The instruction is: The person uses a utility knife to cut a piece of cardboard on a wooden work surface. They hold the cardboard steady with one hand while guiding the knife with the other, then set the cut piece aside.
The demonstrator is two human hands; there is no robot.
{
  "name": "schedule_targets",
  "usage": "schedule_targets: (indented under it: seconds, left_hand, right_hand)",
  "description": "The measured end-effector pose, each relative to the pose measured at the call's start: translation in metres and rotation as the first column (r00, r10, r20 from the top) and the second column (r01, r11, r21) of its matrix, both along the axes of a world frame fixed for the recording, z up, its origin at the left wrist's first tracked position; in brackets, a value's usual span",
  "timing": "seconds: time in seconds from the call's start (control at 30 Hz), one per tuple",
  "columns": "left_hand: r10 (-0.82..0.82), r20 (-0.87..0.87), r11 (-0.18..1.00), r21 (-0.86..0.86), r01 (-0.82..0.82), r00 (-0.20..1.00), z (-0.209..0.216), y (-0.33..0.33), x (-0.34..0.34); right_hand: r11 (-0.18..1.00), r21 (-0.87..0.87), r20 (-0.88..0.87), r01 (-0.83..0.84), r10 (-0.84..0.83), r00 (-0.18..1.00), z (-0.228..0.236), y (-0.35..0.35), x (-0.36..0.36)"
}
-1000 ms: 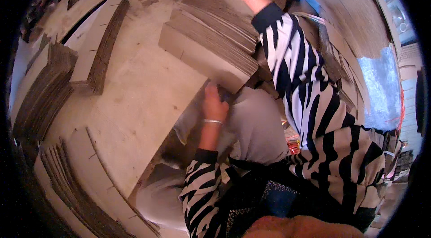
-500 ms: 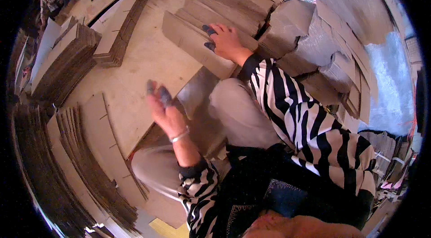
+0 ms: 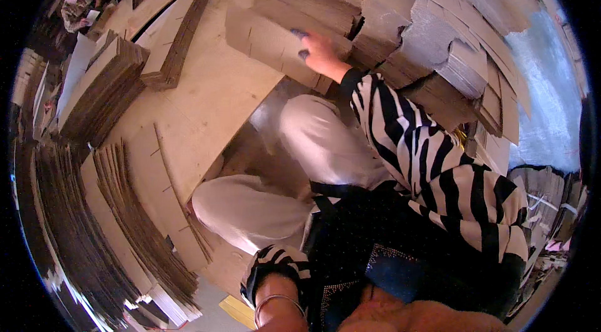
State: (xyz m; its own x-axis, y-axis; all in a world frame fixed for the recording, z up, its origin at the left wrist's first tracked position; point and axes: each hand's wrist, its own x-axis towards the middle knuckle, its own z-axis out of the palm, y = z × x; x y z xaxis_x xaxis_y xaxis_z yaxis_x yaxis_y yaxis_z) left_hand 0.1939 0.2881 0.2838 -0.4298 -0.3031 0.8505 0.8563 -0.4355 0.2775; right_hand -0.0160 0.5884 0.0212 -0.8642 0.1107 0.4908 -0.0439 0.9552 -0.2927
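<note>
I have the right hand (image 3: 322,56), fingers parted, gripping nothing visible, at the cardboard stack (image 3: 266,41) on the bench (image 3: 210,113); contact unclear. Left hand out of frame: can't tell its state. Stack already piled; cardboard sheets (image 3: 141,225) at left lean fanned, seemingly unsquared.

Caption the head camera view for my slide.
Dark-fingertipped right hand and black-and-white striped sleeve over brown cardboard sheets stacked on a pale wooden board.
</note>
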Motion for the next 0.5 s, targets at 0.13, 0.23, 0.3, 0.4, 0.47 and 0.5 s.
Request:
schedule_targets:
  seconds: [0.13,0.23,0.3,0.4,0.47,0.5]
  left_hand:
    - [0.090,0.025,0.996,0.001,-0.090,0.996,-0.007,-0.022,0.011]
    - [0.160,0.023,0.987,-0.019,-0.159,0.987,-0.011,-0.026,0.015]
    - [0.197,0.037,0.980,-0.014,-0.196,0.980,-0.013,-0.034,0.016]
    - [0.343,0.183,0.939,-0.049,-0.340,0.921,-0.034,-0.068,0.017]
    - [0.470,0.398,0.883,-0.221,-0.415,0.788,-0.065,-0.094,0.003]
    - [0.625,0.413,0.761,-0.512,-0.398,0.663,-0.084,-0.116,-0.014]
  right_hand:
    - [0.975,-0.142,-0.148,-0.169,0.148,0.978,0.039,-0.047,-0.008]
    - [0.887,-0.312,-0.035,-0.340,0.347,0.937,0.075,-0.089,0.001]
    - [0.884,-0.225,-0.039,-0.409,0.411,0.911,0.095,-0.113,0.008]
    - [0.860,-0.177,0.108,-0.478,0.500,0.859,0.097,-0.168,-0.001]
    - [0.847,-0.150,0.195,-0.509,0.531,0.825,0.098,-0.194,-0.007]
    - [0.844,-0.130,0.226,-0.521,0.537,0.813,0.095,-0.206,-0.009]
